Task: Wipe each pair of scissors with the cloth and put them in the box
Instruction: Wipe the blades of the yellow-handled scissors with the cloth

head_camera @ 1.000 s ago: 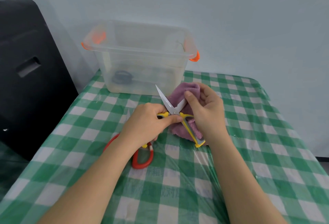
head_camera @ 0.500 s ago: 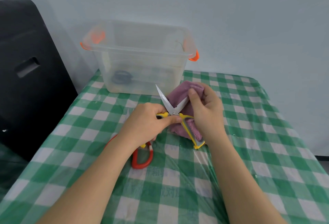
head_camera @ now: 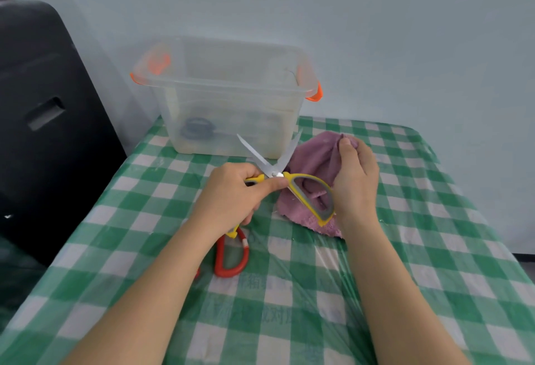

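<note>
Yellow-handled scissors are held with their blades spread wide in a V above the surface, just in front of the box. The left hand curls its fingers around one handle loop, thumb near the pivot, probably so both inner blade faces are exposed for wiping and the tool stays steady. The right hand pinches a bunched fold of the purple cloth at its top, thumb against fingertips; the rest of the cloth drapes down behind the free yellow-and-grey handle and onto the surface. The cloth sits just beside the right blade, apparently not on it at this instant, so I judge the wiping of this pair to be in progress rather than finished. The box, clear plastic with orange latches, stands open at the far edge by the wall; a dark ring-shaped form shows through its side, likely a pair already stowed, though it is too blurred to be sure. Red-handled scissors lie on the surface under the left wrist, seemingly waiting their turn. Faint printed characters show through the clear cover over the green checked tablecloth near the red handle, too faint to read.
</note>
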